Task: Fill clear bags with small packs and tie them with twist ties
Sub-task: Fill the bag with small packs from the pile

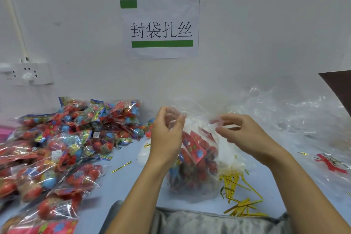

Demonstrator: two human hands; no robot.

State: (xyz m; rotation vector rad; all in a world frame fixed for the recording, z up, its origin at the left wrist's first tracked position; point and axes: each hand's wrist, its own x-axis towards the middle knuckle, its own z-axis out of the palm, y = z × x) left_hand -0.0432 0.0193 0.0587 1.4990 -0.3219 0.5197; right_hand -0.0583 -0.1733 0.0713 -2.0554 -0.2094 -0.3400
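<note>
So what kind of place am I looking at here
Probably a small packing workstation. A printed paper sign is taped to the wall, filled bags of small packs are heaped on the table, gold twist ties lie loose, and both hands hold a clear bag open.

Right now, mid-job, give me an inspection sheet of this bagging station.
Surface: pale blue table, partly covered.
Job's things: clear bag upright at centre, holding red packs, mouth untied; heap of small packs at left; gold twist ties scattered right of the bag.
Clutter: loose empty clear bags at right; one stray tie at centre-left.
Hands: left hand and right hand both pinch the bag's mouth.
Cables: white conduit running down to a wall socket.
Surroundings: white wall, printed paper sign.
</note>
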